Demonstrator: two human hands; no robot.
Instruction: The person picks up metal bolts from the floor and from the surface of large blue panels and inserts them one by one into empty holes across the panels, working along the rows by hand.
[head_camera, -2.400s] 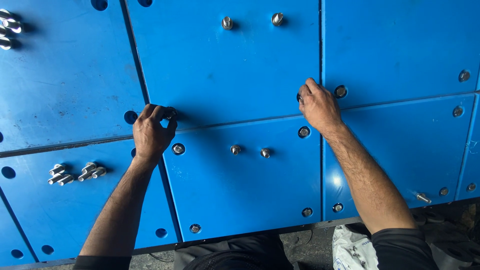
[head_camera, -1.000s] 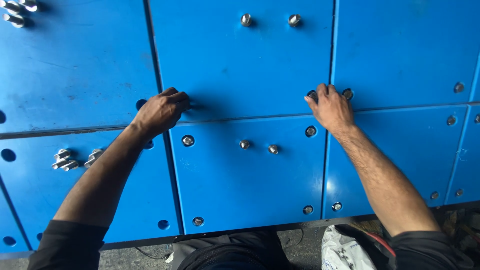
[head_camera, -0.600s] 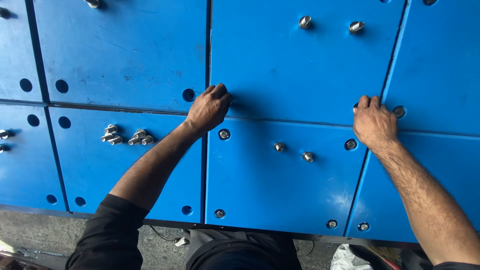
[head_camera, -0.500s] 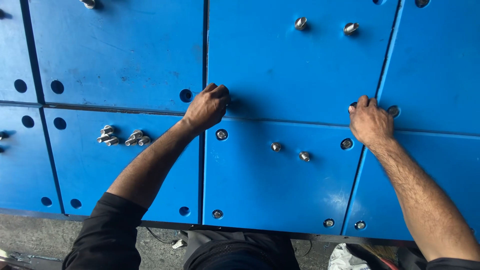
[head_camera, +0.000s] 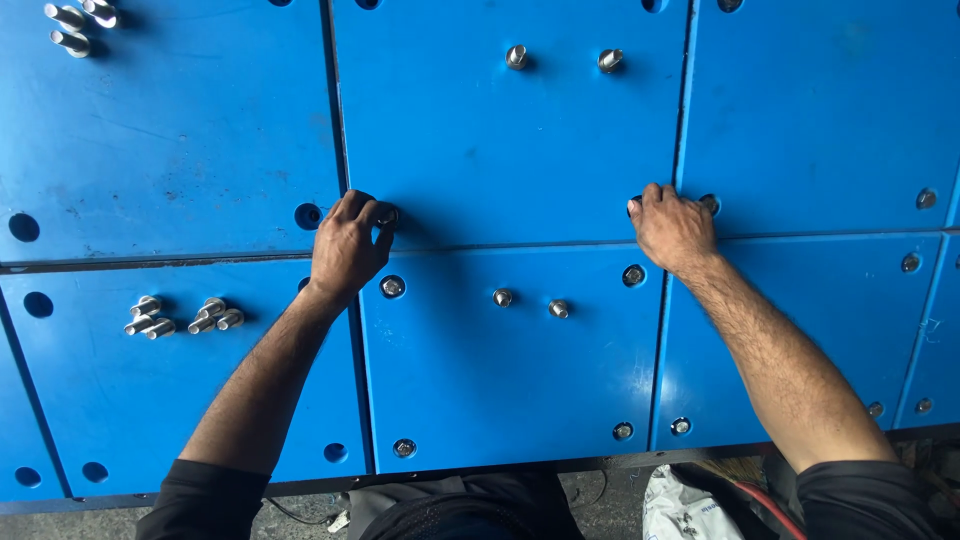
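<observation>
At the far left, loose bolts (head_camera: 78, 22) lie on the top-left blue panel (head_camera: 170, 130), and a second cluster of bolts (head_camera: 182, 317) lies on the lower-left panel (head_camera: 130, 400), with open holes (head_camera: 24, 227) along the edge.

The left hand (head_camera: 345, 250) rests at the bottom-left corner of the upper middle panel (head_camera: 505, 140), fingers curled narrowly around a bolt head (head_camera: 387, 214) seated in the corner hole; thumb and forefinger pinch it. An empty hole (head_camera: 309, 216) sits just beside the hand on the neighbouring panel, and a seated bolt (head_camera: 392, 286) lies just below the hand in the lower middle panel (head_camera: 510, 370).

Two studs (head_camera: 530, 303) stand near the middle of that lower panel, and two more (head_camera: 562, 58) on the panel above.

The right hand (head_camera: 675, 228) lies at the bottom-right corner of the upper middle panel, fingers bent over a bolt (head_camera: 634, 205) that is mostly hidden; whether it is truly gripped cannot be told. Another bolt (head_camera: 709, 203) sits just right of the fingers, on the right panel (head_camera: 820, 110).
</observation>
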